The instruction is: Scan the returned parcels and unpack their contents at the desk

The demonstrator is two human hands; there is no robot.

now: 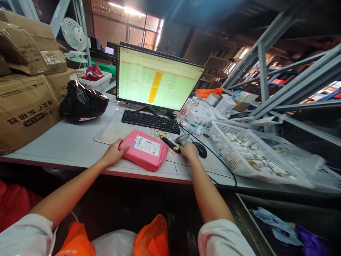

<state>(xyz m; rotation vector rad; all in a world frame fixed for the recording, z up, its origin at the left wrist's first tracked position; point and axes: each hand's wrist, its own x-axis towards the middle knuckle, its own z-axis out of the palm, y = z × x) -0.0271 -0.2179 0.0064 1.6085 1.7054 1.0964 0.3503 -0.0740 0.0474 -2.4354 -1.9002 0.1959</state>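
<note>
My left hand (114,153) grips the left end of a pink parcel (135,157) near the table's front edge, thumb on top. A white shipping label (146,145) with barcodes faces up on it. My right hand (189,150) is closed round a grey handheld barcode scanner (182,138), whose head points away from me; the grip is mostly hidden under my fingers. Just left of that hand lies a black and yellow utility knife (169,143). A black mouse (200,150) sits right beside it.
Behind the parcel are a keyboard (150,121) and a lit monitor (157,81). On the left stand cardboard boxes (29,103) and a black plastic bag (84,103). A white basket (223,145) of small rolls stands right. A cable (222,161) runs beside the mouse.
</note>
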